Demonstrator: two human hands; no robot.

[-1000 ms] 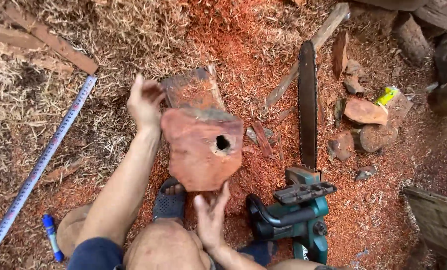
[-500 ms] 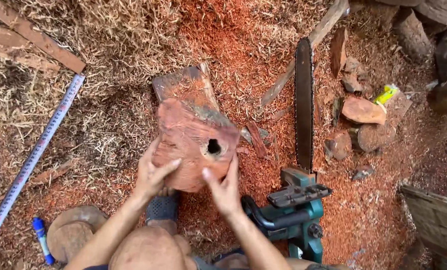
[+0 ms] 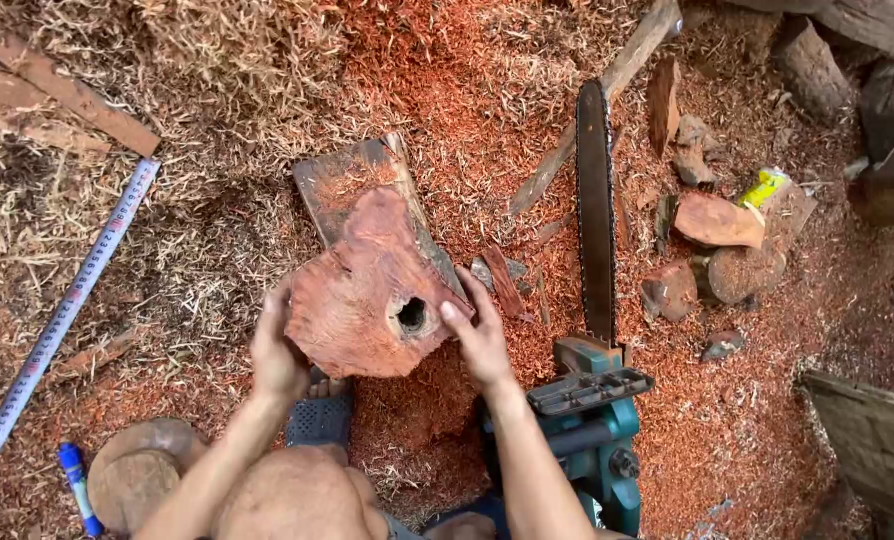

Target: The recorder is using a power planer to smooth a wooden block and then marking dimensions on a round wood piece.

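A reddish-brown block of wood point(image 3: 362, 295) with a dark round hole in its face stands on the sawdust between my hands. My left hand point(image 3: 277, 350) grips its left edge. My right hand point(image 3: 479, 335) presses flat against its right side, next to the hole. Behind the block lies a flat wooden slab point(image 3: 342, 180), dusted with red sawdust. My knee and a sandalled foot point(image 3: 319, 415) sit just below the block.
A teal chainsaw point(image 3: 592, 410) lies to the right, its long bar point(image 3: 595, 210) pointing away. Several red wood offcuts point(image 3: 717, 220) lie beyond it. A measuring tape point(image 3: 62, 320) runs diagonally at left, with a blue marker point(image 3: 77, 485) and a round log end point(image 3: 137, 475) nearby.
My left hand came down from the slab behind the block to the block's left edge. Both hands closed on the block, which has tilted and shifted a little.
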